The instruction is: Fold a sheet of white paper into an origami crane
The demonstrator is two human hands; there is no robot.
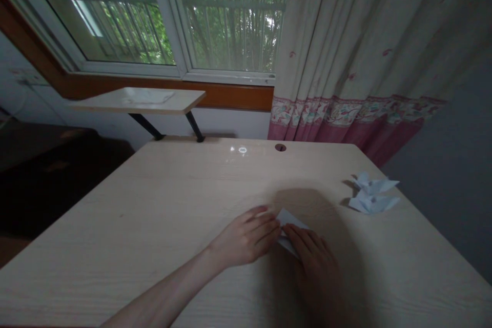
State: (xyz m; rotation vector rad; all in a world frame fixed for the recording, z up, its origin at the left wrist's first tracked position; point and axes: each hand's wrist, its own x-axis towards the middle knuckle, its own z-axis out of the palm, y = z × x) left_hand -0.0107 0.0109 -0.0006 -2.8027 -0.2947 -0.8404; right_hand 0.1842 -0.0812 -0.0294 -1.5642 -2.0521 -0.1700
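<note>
A small folded piece of white paper [291,216] lies on the pale wooden table, partly covered by my fingers. From the left, my left hand [248,236] grips its edge, with the fingertips drawn together at the paper and the thumb side hidden. My right hand [313,251] holds the paper down from the right, its fingers close together on the fold. The two hands' fingertips nearly meet over the paper. Some of the folds are hidden under them.
Two folded white paper figures [372,200] sit near the right edge of the table [161,215]. At the back are a round cable hole [280,147] and a raised shelf [188,100] on black legs. A curtain [330,61] hangs beside the window.
</note>
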